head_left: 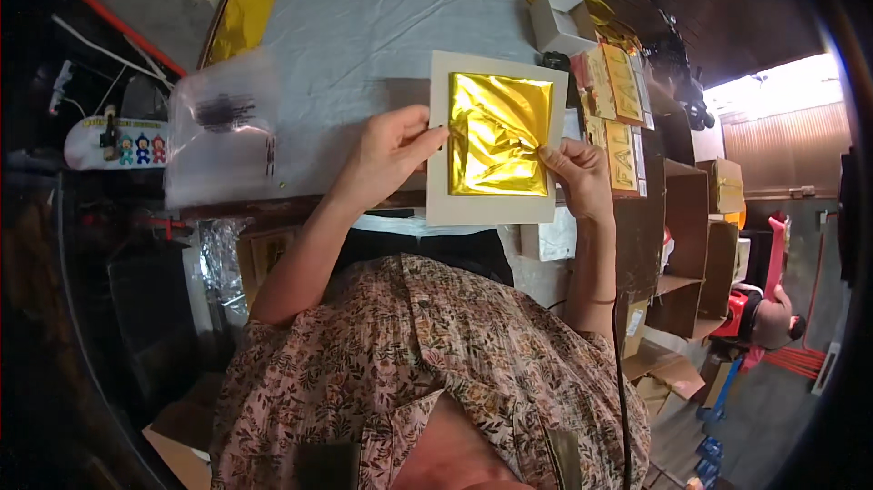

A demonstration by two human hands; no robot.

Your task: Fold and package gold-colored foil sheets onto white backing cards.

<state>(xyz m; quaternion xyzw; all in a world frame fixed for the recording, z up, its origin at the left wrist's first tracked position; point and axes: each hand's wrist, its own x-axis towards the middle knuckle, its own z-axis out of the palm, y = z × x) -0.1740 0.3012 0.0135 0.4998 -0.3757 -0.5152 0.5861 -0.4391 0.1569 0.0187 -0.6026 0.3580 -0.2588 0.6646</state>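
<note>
On the tabletop [364, 35], covered in pale crinkled sheeting, lies a beige card [496, 204] with a square of gold foil [498, 131] on its middle; the left hand [386, 154] presses fingertips to the card's left edge beside the foil, and the right hand [575, 172] pinches the foil's lower right corner; the foil looks creased, so smoothing probably wants light strokes from the centre outward while the left hand pins the card; a tug at the corner could tear it. More gold foil [245, 8] drapes the far edge; a small grey box [562, 22] and gold-faced cards [618, 108] sit to the right; cardboard shelves [691, 245] stand beyond.
</note>
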